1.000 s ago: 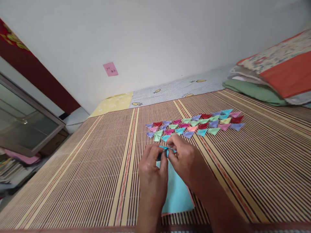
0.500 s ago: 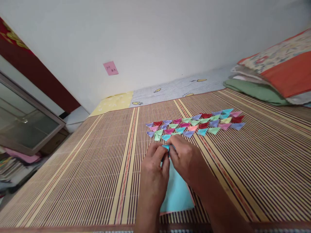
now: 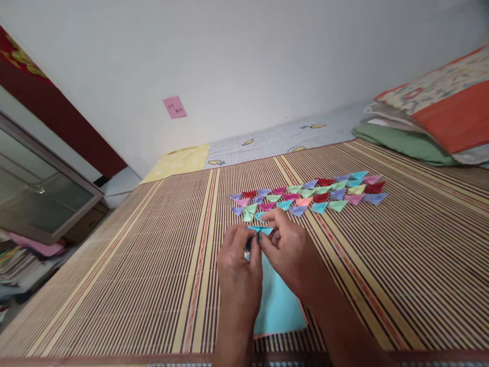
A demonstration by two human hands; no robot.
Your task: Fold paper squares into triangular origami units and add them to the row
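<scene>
A small blue piece of folded paper point(image 3: 263, 230) is pinched between my two hands, just above the striped mat. My left hand point(image 3: 240, 255) grips its left part with thumb and fingers closed. From the other side, my right hand point(image 3: 286, 239) holds the paper near its middle, its thumb close to the left thumb. Under my hands lies a light blue paper sheet point(image 3: 280, 300), with a pinkish edge showing beneath it. Rows of small folded paper pieces point(image 3: 319, 208) in several colours lie just beyond my fingers. My right fingers hide part of the nearest one.
The striped bamboo mat point(image 3: 153, 265) covers the bed. Pillows and folded bedding point(image 3: 451, 117) are piled at the far right. A white wall point(image 3: 244, 61) with a pink note point(image 3: 174, 107) stands behind. At left is a glass-fronted cabinet point(image 3: 42, 188).
The folded blue paper now shows wider, with flaps spread to both sides. My right fingers have lifted and opened slightly, and my left hand has shifted a little left.
</scene>
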